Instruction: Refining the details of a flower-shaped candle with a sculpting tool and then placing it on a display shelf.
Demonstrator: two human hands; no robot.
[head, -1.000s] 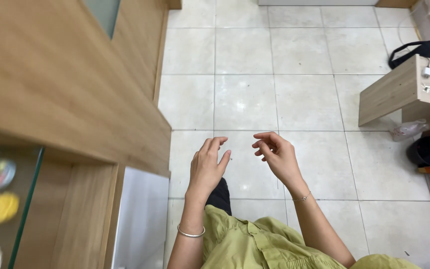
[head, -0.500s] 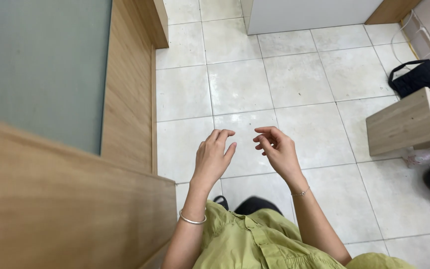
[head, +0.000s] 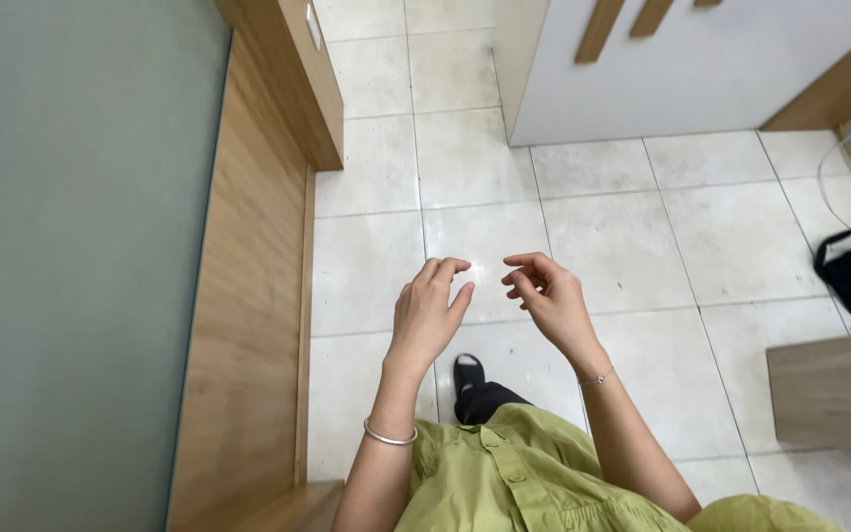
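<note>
oddly, left hand (head: pixel 427 315) and right hand (head: pixel 547 299) hover empty, fingers loosely curled; foot (head: pixel 468 375) half hidden.

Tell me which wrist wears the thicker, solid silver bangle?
The left wrist's bangle is a solid band; the right wrist's bracelet is a thin chain.

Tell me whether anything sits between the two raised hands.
Nothing visible does. The left hand and right hand hang apart over the tiled floor, both holding nothing, with only bare tile showing in the gap between them.
</note>
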